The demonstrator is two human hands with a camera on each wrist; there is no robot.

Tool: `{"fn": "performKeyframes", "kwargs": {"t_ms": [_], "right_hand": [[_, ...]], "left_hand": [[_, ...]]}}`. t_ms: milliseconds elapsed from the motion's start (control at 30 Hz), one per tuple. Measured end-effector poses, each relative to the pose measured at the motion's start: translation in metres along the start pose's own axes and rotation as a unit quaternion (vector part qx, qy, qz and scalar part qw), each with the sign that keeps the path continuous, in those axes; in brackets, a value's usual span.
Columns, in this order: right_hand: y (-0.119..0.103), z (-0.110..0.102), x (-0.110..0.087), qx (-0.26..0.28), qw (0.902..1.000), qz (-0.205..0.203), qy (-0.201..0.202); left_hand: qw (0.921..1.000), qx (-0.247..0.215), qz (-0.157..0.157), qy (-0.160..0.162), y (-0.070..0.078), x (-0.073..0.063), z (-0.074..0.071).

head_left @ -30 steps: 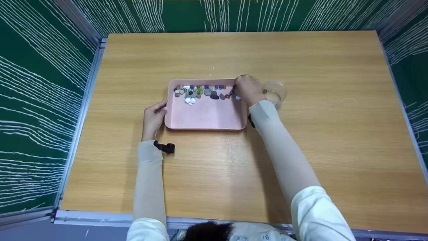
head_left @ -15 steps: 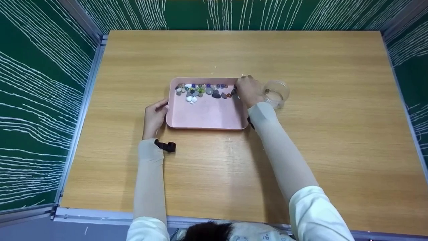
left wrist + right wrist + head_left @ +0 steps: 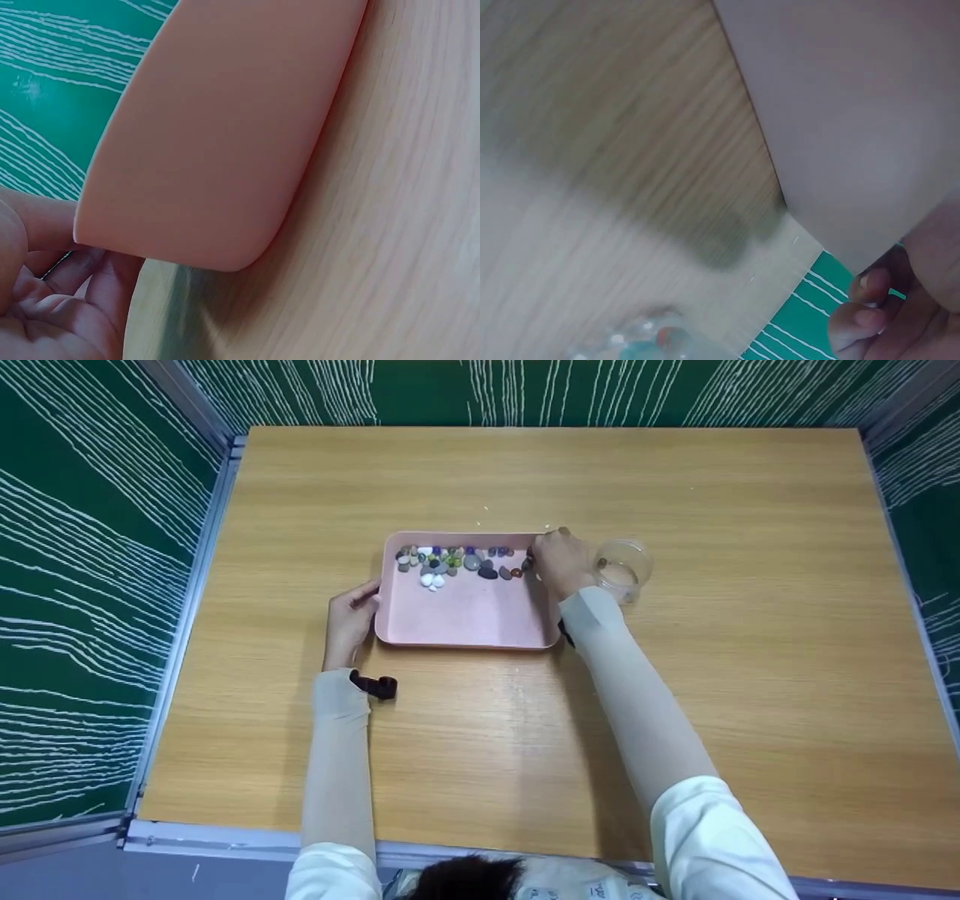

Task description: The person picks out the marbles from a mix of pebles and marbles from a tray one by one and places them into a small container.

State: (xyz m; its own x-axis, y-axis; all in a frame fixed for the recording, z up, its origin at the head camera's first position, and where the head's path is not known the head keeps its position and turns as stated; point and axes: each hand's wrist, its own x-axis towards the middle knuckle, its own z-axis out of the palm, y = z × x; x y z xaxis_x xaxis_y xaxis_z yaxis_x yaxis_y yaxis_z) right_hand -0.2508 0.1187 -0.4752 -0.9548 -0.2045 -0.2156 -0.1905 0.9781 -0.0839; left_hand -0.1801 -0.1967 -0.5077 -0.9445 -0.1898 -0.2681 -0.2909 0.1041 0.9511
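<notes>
A pink rectangular tray (image 3: 465,619) lies on the wooden table, holding several small stones (image 3: 454,561) in white, grey, green, blue and orange along its far side. At its left end my left hand (image 3: 351,619) holds the rim; the left wrist view shows fingers (image 3: 105,292) bent at the corner of the pink wall. My right hand (image 3: 562,561) grips the far right corner of the tray, hiding some stones. In the right wrist view its curled fingers (image 3: 870,319) come round past that corner.
Just right of my right hand stands a clear round container (image 3: 624,570) with a small dark stone inside. Tiny white bits lie on the table (image 3: 750,645) beyond the tray. Green panels (image 3: 420,394) with white lines border the table's back and sides.
The whole head view has shifted slightly right and up. My right hand has moved a little at the corner, so a white bit behind it now shows. The tray stays in place.
</notes>
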Motion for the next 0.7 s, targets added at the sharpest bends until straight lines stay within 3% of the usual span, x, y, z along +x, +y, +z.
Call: {"fn": "performKeyframes", "kwargs": {"t_ms": [433, 700], "right_hand": [[-0.0010, -0.0022, 0.0004, -0.005, 1.0000, -0.005, 0.000], [-0.0010, -0.0013, -0.0004, -0.011, 0.9994, -0.030, 0.014]], "left_hand": [[0.9997, 0.024, 0.000, -0.003, 0.0002, 0.0014, 0.0004], [0.9997, 0.024, 0.008, 0.003, 0.0016, -0.0004, -0.0004]]}}
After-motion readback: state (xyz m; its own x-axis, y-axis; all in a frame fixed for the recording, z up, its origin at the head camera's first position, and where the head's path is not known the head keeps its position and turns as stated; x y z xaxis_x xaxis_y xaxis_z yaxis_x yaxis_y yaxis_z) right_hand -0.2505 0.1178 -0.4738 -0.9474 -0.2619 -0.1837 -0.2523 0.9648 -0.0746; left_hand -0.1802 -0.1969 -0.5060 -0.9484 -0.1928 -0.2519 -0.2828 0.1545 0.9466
